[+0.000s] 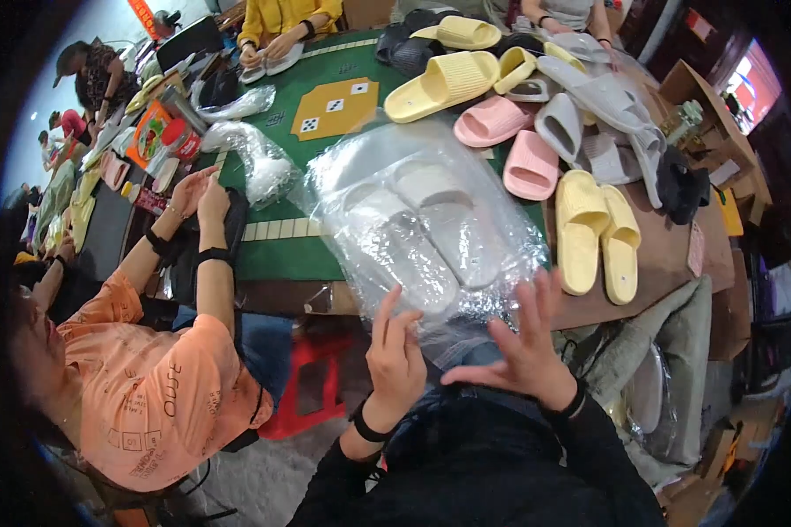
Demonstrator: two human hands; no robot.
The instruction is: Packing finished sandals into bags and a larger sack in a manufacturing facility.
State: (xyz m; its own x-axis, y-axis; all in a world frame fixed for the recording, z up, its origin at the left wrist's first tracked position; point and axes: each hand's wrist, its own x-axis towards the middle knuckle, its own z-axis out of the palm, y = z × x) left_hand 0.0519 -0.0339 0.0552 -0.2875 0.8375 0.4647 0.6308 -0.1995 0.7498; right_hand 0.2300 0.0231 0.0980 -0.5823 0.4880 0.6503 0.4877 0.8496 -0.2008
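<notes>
In front of me on the table lies a clear plastic bag (511, 230) with a pair of pale grey slippers (410, 250) inside it, side by side. At the bag's near edge, my left hand (395, 364) has its fingers stretched out and apart, close to the plastic. My right hand (534, 356) is spread wide beside the bag's near right corner. Neither hand grips anything that I can see; whether the fingertips touch the plastic, I cannot tell. A pair of yellow slippers (580, 233) stands just beyond my right hand, with a pink slipper (531, 167) beside it.
Loose yellow, pink and grey slippers (608, 97) pile up at the far right. A person in an orange shirt (163, 395) sits at my left, near a red stool (312, 382). Another in yellow (281, 18) handles slippers across the green tabletop (286, 263). Cardboard boxes (721, 114) stand right.
</notes>
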